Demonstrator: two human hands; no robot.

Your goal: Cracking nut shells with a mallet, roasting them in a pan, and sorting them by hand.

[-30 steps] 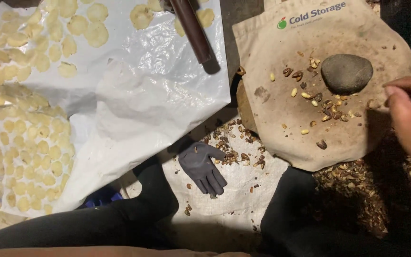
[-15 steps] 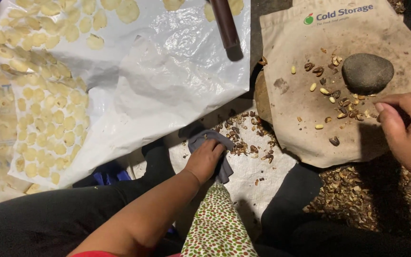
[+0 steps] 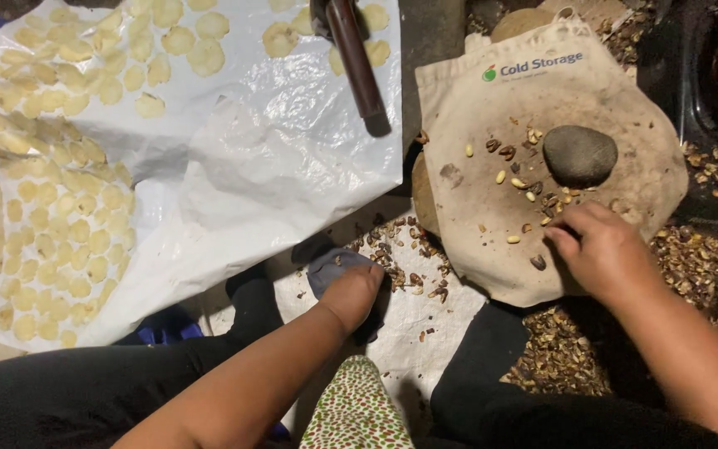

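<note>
The right hand (image 3: 604, 249) rests on a tan cloth bag (image 3: 475, 216) spread flat over a hump, its fingers curled down and drawn together over the scattered nuts (image 3: 533, 195); whether it pinches one cannot be told, since the fingertips are hidden under the knuckles. Just beyond the fingers sits a smooth grey stone (image 3: 579, 155), upright on the cloth, with pale kernels and dark shell bits strewn to its left and below it.

The left hand (image 3: 352, 293) lies nearer the body, fingers closed and pressing down on a grey glove (image 3: 330, 270) that lies crumpled on a white sheet (image 3: 413, 312). The glove is partly hidden beneath the hand. Between glove and bag, broken brown shells (image 3: 413, 278) litter the sheet; a thicker heap of shells (image 3: 700, 258) spreads to the right of the bag and under the right forearm.

Farther left, a wide white plastic sheet (image 3: 276, 158) is wrinkled across the ground, covered along its left and top edges with rows of flat yellow discs (image 3: 68, 224), close together, some overlapping. A dark brown rod (image 3: 357, 62) lies slanted across the sheet's top edge, near the bag's upper left corner.

The person's black-clad legs (image 3: 68, 391) frame the bottom, with a spotted fabric (image 3: 355, 411) between them.
</note>
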